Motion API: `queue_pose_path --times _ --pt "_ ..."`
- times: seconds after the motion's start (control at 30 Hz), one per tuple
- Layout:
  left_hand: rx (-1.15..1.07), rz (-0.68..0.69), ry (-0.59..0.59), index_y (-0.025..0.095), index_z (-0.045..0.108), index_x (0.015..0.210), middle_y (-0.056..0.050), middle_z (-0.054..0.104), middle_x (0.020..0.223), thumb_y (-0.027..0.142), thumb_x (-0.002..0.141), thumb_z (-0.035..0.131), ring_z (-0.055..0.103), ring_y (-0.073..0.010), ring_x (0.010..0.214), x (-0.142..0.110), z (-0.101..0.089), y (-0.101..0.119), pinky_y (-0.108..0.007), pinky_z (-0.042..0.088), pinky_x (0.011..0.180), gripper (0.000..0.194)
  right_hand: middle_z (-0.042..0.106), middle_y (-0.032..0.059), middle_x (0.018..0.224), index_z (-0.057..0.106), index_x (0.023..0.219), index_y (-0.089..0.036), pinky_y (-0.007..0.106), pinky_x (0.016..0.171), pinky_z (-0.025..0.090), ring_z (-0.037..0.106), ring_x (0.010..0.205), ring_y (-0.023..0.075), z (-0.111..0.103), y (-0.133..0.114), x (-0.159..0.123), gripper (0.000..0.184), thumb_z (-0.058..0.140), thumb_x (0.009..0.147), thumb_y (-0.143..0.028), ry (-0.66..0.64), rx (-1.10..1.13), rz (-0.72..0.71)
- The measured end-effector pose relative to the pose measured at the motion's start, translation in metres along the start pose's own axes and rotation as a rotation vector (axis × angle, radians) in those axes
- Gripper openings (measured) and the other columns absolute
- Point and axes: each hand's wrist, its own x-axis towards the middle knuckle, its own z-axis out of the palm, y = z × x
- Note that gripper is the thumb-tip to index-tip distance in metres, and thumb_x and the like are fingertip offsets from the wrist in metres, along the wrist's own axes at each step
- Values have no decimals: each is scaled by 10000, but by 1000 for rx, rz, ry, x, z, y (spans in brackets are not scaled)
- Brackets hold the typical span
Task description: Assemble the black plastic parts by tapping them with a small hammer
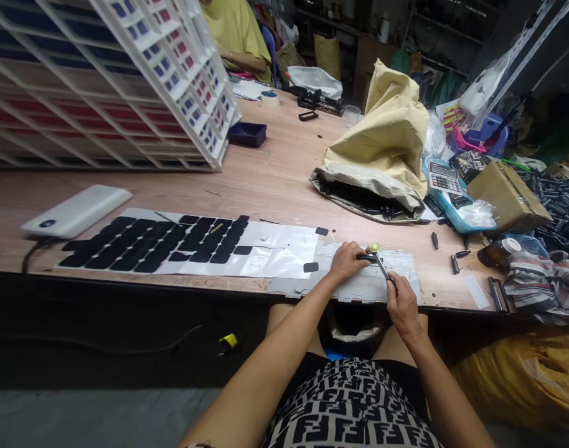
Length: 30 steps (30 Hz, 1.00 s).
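Observation:
My right hand (403,306) is closed around the dark grip of a small hammer (383,266) with a metal shaft and a yellowish round head. The head is over a small black part (367,257), which the fingers of my left hand (348,261) pinch against a clear plate (403,274) at the table's front edge. Whether the head touches the part, I cannot tell. Left of my hands, black rounded pads (135,239) lie in rows on a white sheet (279,249). A loose black pad (310,267) is close to my left wrist.
A cloth sack (382,143) of black parts lies open beyond my hands. A white crate (210,93) and a power bank (79,210) are on the left. To the right are a calculator (443,178), a cardboard box (508,196) and heaped black parts. Across the table sits a person (240,37).

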Motion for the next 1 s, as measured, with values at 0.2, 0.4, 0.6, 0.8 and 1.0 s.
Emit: queue_pose_path --times 0.2,0.4,0.6,0.8,1.0 --pt "-8 -48 -6 259 780 882 -20 681 951 280 779 804 561 -233 1001 2 -2 5 -369 460 877 108 682 104 1065 622 1358 -218 333 878 554 669 987 218 2 -4 -7 398 391 1041 -285 -31 -102 10" --pt "-16 -54 -18 275 788 881 -19 675 940 302 793 794 558 -233 987 1 -5 9 -367 460 851 92 675 93 1007 645 1344 -224 318 839 554 667 913 209 5 -2 -11 406 386 1039 -293 -40 -120 33" --pt "-19 -65 3 290 803 887 -19 686 926 311 776 800 556 -236 988 0 -2 8 -369 463 854 113 678 99 1019 648 1348 -229 323 838 551 667 938 217 -2 6 -14 403 400 1037 -295 3 -139 40" --pt "-6 -65 5 285 802 896 -19 690 930 312 776 792 560 -241 994 1 0 7 -368 459 847 123 676 101 1027 660 1324 -211 322 842 534 659 940 216 -6 21 -14 401 397 1039 -313 16 -140 60" --pt "16 -35 7 276 798 902 -23 693 935 309 765 795 565 -252 991 1 2 3 -374 457 832 141 626 73 972 697 1272 -225 293 682 429 567 790 181 -20 64 21 366 467 996 -292 103 -369 243"
